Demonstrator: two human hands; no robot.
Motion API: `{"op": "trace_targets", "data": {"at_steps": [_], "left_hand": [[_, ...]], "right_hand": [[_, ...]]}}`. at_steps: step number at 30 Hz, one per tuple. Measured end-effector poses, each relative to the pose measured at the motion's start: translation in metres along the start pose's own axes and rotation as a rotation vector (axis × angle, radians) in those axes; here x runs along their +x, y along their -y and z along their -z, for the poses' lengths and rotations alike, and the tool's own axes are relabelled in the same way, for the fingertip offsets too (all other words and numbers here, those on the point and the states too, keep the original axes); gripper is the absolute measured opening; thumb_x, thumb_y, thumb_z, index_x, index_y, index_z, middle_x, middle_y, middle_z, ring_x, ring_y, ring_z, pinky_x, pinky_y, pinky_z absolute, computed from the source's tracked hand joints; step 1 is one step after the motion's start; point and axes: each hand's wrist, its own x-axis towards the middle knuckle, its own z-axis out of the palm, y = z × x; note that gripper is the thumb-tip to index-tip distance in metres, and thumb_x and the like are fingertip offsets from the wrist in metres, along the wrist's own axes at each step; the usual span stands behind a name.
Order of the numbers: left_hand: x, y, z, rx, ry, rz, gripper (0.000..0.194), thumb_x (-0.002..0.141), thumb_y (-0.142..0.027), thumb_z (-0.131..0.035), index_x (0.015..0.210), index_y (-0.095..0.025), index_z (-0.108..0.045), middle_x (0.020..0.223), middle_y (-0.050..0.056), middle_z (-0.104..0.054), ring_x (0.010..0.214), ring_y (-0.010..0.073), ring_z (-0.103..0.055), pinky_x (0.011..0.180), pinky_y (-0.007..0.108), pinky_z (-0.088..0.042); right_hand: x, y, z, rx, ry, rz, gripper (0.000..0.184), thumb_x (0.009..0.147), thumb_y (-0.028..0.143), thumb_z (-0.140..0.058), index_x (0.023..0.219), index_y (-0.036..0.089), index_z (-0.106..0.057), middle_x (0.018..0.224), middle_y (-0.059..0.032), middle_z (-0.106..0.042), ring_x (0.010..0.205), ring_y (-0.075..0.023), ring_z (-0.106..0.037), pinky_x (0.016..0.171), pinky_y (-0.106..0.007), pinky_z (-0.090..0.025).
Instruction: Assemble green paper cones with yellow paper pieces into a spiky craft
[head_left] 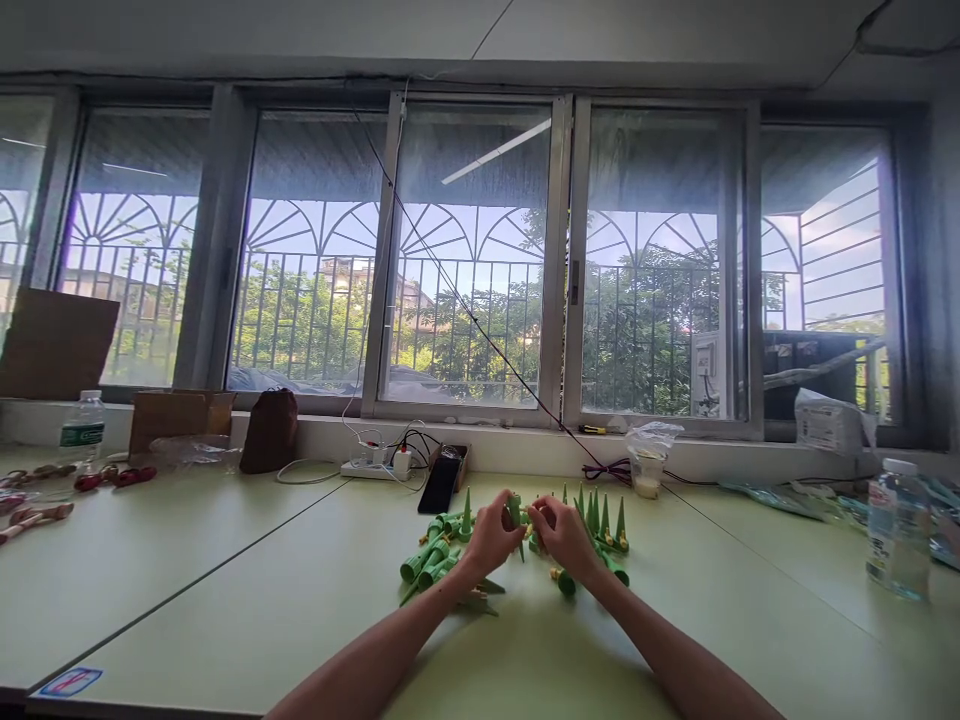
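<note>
Between the fingers of my left hand (491, 537) is a green cone-shaped piece (514, 510), its narrow tip pointing down. My right hand (564, 540) is close beside it, thumb and fingertips pinched together; what they hold, if anything, is too small to make out. Several green cones (435, 562) lie in a loose pile left of my left hand, wide ends showing. Beyond my right hand, several upright green cones (621, 527) stand in a row with small yellowish parts at their bases. Another green cone (565, 581) lies on its side under my right wrist.
The pale green table (300, 600) has seams across it. At its back are a power strip (375, 468), a dark phone (440, 482) and a plastic-wrapped cup (648, 465). A water bottle (892, 530) stands at right; another bottle (82, 430) and a brown pouch (270, 432) are at left.
</note>
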Motion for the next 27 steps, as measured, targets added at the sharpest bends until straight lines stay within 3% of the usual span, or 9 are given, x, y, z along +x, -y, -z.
{"op": "trace_targets", "data": {"at_steps": [5, 15, 27], "left_hand": [[-0.002, 0.000, 0.001, 0.008, 0.009, -0.006, 0.023, 0.065, -0.020, -0.062, 0.083, -0.019, -0.048, 0.051, -0.008, -0.050, 0.049, 0.0100, -0.049, 0.048, 0.019, -0.030], [-0.006, -0.001, 0.004, 0.049, 0.067, -0.094, 0.027, 0.070, -0.025, -0.061, 0.095, -0.018, -0.054, 0.054, -0.007, -0.051, 0.051, 0.0105, -0.046, 0.049, 0.020, -0.030], [-0.005, 0.001, 0.001, 0.054, 0.059, -0.151, 0.026, 0.071, -0.022, -0.060, 0.096, -0.019, -0.055, 0.056, -0.007, -0.049, 0.053, 0.0098, -0.042, 0.052, 0.021, -0.030]], "right_hand": [[-0.001, 0.001, 0.003, -0.012, 0.030, 0.041, 0.031, 0.088, 0.041, -0.048, 0.071, 0.018, -0.056, 0.053, 0.0017, -0.055, 0.050, -0.0121, -0.047, 0.052, -0.022, -0.034], [0.001, -0.010, -0.001, -0.093, 0.021, 0.050, 0.035, 0.087, 0.036, -0.042, 0.058, 0.018, -0.041, 0.053, 0.0052, -0.036, 0.053, -0.0095, -0.031, 0.052, -0.023, -0.022], [0.003, -0.013, -0.003, -0.109, -0.006, 0.072, 0.047, 0.091, 0.041, -0.035, 0.052, 0.017, -0.044, 0.049, 0.0036, -0.037, 0.050, -0.0100, -0.029, 0.049, -0.024, -0.019]]}}
